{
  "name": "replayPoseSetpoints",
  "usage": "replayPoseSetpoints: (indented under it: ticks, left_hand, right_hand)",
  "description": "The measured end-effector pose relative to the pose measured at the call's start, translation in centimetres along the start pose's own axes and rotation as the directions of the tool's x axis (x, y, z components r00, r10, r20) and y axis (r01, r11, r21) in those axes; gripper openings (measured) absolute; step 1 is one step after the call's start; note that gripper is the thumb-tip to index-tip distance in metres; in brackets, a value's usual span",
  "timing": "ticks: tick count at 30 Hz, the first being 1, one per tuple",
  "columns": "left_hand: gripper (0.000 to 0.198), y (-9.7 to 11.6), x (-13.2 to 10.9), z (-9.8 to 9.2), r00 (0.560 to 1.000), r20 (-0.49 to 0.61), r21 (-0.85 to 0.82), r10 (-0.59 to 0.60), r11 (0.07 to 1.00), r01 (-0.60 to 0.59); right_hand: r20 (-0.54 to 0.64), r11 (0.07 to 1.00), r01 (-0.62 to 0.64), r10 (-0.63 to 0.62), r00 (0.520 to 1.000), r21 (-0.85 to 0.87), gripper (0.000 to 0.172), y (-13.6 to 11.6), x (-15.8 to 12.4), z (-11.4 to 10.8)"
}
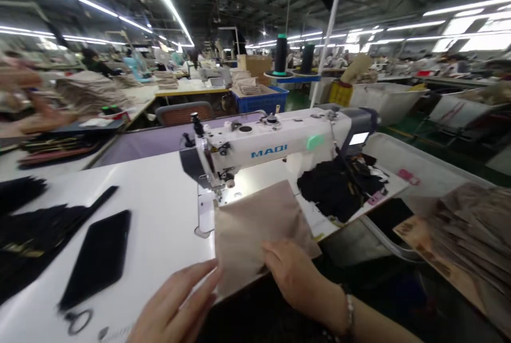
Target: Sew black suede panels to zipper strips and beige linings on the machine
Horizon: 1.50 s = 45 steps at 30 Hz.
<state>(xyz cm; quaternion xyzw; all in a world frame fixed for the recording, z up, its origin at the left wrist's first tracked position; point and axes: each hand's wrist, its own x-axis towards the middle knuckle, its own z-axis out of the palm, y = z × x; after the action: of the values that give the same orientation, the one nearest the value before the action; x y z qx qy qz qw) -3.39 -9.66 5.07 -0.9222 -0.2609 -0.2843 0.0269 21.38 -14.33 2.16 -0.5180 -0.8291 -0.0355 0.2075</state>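
A beige fabric panel [259, 226] lies on the white sewing machine table, its far left corner at the needle and presser foot [219, 196] of the sewing machine [275, 140]. My left hand [179, 297] is at the panel's near left edge, fingers stretched out and fingertips at the cloth. Over the panel's near right edge my right hand [295, 276] is bent, gripping the cloth there; its thumb is hidden. A bracelet [350, 308] circles my right wrist.
Left on the table lie a black phone [98, 255] with a ring [80, 321] and black fabric pieces [35, 231]. More black fabric [331, 191] is right of the machine. Stacked brown fabric [475, 231] and a white bin [431, 164] stand right. Thread cones [281, 55] rise behind.
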Motion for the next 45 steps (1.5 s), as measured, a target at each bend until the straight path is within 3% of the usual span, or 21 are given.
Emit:
replayPoseSetpoints:
  ticks: [2, 4, 8, 11, 15, 18, 26, 30, 34, 38, 40, 42, 45]
  left_hand:
    - [0.028, 1.0, -0.5, 1.2, 0.998, 0.068, 0.009, 0.000, 1.000, -0.001]
    - [0.029, 1.6, -0.7, 2.6, 0.991, 0.125, -0.002, -0.045, 0.999, 0.046]
    - [0.027, 1.2, -0.9, 4.3, 0.973, 0.148, -0.054, -0.179, 0.981, 0.189]
    - [0.021, 0.6, -1.0, 4.3, 0.965, 0.169, -0.082, -0.200, 0.973, 0.216]
    - [0.025, 0.5, -0.5, 4.1, 0.945, 0.261, -0.087, -0.198, 0.970, 0.227]
    - [0.015, 0.6, 0.0, 4.2, 0.928, 0.271, -0.108, -0.258, 0.949, 0.295]
    - [0.023, -0.1, -0.2, 4.3, 0.911, 0.251, -0.176, -0.327, 0.910, 0.375]
    - [0.020, -0.9, -0.6, 4.2, 0.860, 0.260, -0.172, -0.439, 0.856, 0.488]
    - [0.019, -1.3, -0.5, 4.3, 0.801, 0.279, -0.134, -0.530, 0.804, 0.579]
    - [0.023, -1.4, -0.2, 5.0, 0.766, 0.280, 0.011, -0.579, 0.799, 0.601]
    - [0.025, -1.4, -0.2, 5.2, 0.774, 0.269, 0.082, -0.573, 0.815, 0.574]
    - [0.023, -1.3, -0.3, 5.0, 0.820, 0.242, 0.154, -0.519, 0.854, 0.496]
    - [0.018, -1.2, -0.2, 4.1, 0.917, 0.306, 0.175, -0.257, 0.962, 0.211]
  right_hand:
    - [0.064, 0.998, 0.022, -0.025, 0.998, 0.051, 0.033, -1.3, 0.1, 2.7]
    - [0.072, 0.996, 0.003, -0.009, 0.997, 0.086, 0.031, -1.7, 0.0, 3.5]
    - [0.101, 0.988, -0.015, -0.001, 0.995, 0.156, 0.022, -1.2, 0.2, 2.4]
    - [0.159, 0.980, -0.015, -0.016, 0.987, 0.196, 0.019, 0.0, -0.1, 1.2]
    - [0.173, 0.946, -0.124, 0.074, 0.982, 0.298, 0.016, 1.4, -0.3, 0.2]
    - [0.232, 0.902, -0.233, 0.154, 0.960, 0.363, 0.021, 1.8, 0.4, -0.2]
    - [0.397, 0.870, -0.352, 0.204, 0.895, 0.346, 0.019, 3.4, 1.0, -1.7]
    - [0.452, 0.823, -0.439, 0.258, 0.854, 0.360, 0.025, 5.1, 0.5, -2.2]
    - [0.424, 0.839, -0.468, 0.331, 0.843, 0.276, 0.028, 5.8, 0.3, -1.4]
    - [0.356, 0.892, -0.438, 0.377, 0.855, 0.109, 0.022, 5.7, 0.6, -0.4]
    - [0.355, 0.912, -0.405, 0.357, 0.864, 0.071, 0.020, 5.8, 0.7, -0.2]
    - [0.359, 0.926, -0.375, 0.334, 0.872, 0.048, 0.019, 5.8, 0.5, -0.1]
    - [0.355, 0.948, -0.315, 0.278, 0.893, 0.050, 0.003, 5.4, -0.3, -0.1]
